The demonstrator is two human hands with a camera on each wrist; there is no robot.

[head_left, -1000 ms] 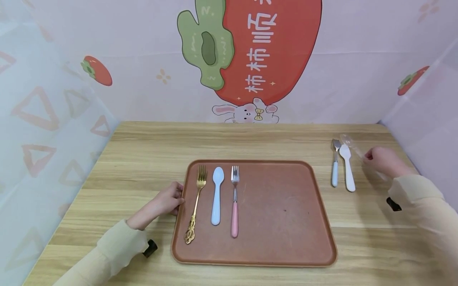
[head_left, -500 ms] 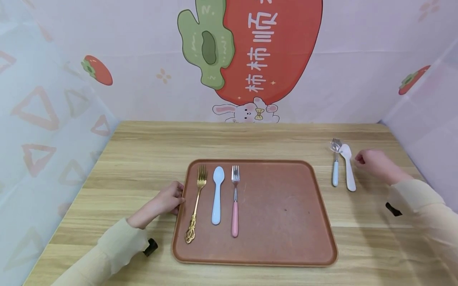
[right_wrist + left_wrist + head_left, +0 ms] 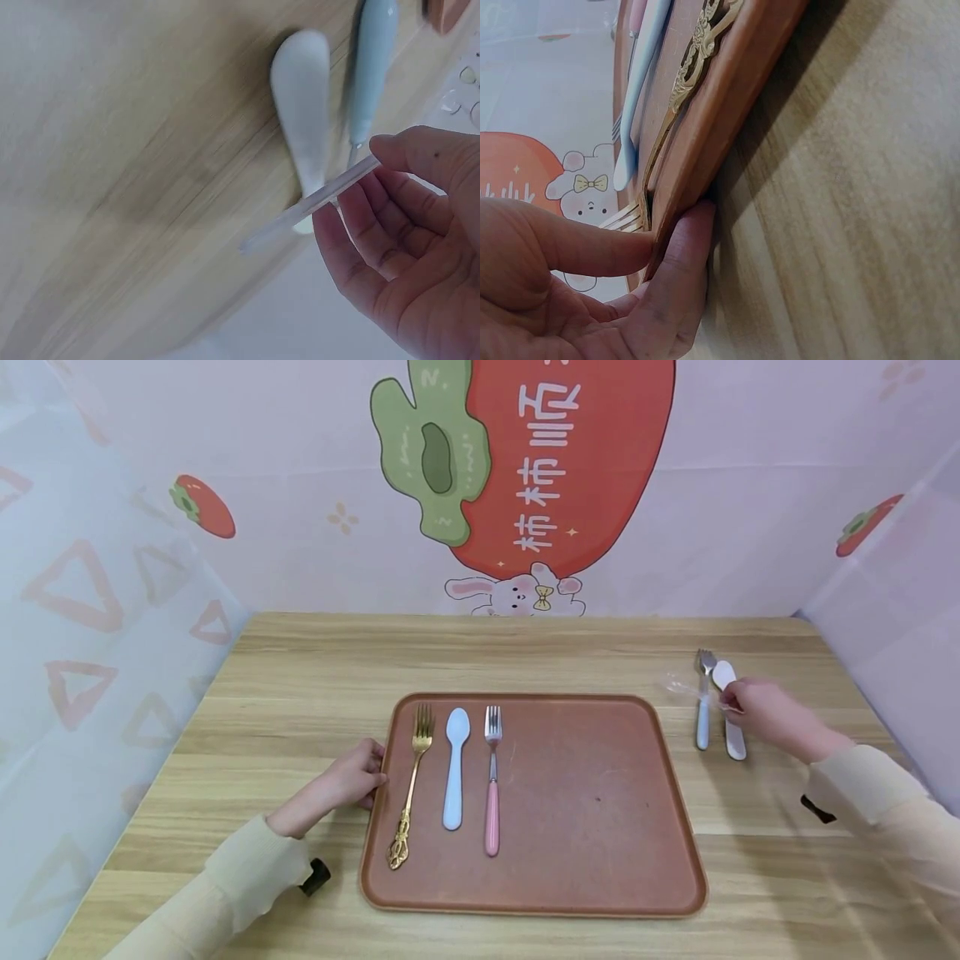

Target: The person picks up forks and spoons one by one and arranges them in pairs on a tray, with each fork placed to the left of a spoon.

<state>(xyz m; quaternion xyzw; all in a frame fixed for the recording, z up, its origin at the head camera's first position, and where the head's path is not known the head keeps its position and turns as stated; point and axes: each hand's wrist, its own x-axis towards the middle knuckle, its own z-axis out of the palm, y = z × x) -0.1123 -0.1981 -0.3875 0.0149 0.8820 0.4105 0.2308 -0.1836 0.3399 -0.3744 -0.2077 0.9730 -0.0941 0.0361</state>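
Note:
In the head view my right hand [image 3: 772, 714] pinches a clear plastic spoon [image 3: 307, 202] by its handle, its bowl pointing left past the small fork. Beneath that hand, partly hidden, lies a white spoon [image 3: 723, 674]. Left of it is a fork with a light blue handle [image 3: 702, 725]. My left hand [image 3: 348, 779] grips the left rim of a brown tray [image 3: 592, 835], thumb on top and fingers beneath in the left wrist view. On the tray lie a gold fork [image 3: 400, 845], a light blue spoon [image 3: 453, 777] and a pink-handled fork [image 3: 492, 818], side by side.
A wooden table [image 3: 225, 735] carries everything. Behind it stands a pale backdrop [image 3: 300, 552] with persimmon and rabbit prints, and similar sheets close off both sides. The tray's right half is bare.
My right hand has moved left over the white spoon, carrying the clear spoon, whose bowl has swung left past the blue-handled fork. My left hand and the tray stay put.

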